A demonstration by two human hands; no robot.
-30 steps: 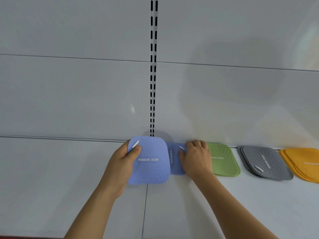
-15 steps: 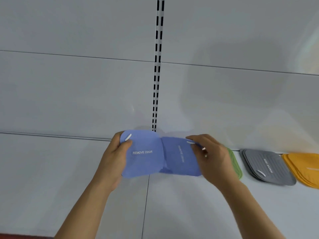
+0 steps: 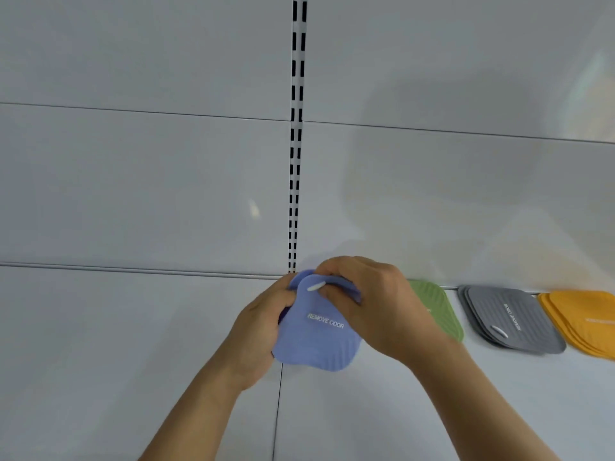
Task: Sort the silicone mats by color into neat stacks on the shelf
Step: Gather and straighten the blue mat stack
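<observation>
Blue silicone mats [image 3: 319, 331] marked "REMOVE ODOR" are held together above the white shelf [image 3: 133, 344], at its middle. My left hand [image 3: 263, 324] grips their left edge. My right hand [image 3: 379, 307] pinches their top edge from the right, over a second blue mat behind the front one. A green mat [image 3: 439, 307] lies flat just right of my right hand, partly hidden by it. Further right lie a grey stack [image 3: 509, 321] and an orange stack [image 3: 585, 317] at the frame edge.
The shelf's white back panel rises behind, with a slotted upright [image 3: 296, 161] in the middle. A seam [image 3: 278, 410] runs down the shelf board below my hands. The shelf stretches bare to the left.
My right hand lifted the second blue mat off the shelf and brought it left onto the mat in my left hand. Both mats now overlap between my hands.
</observation>
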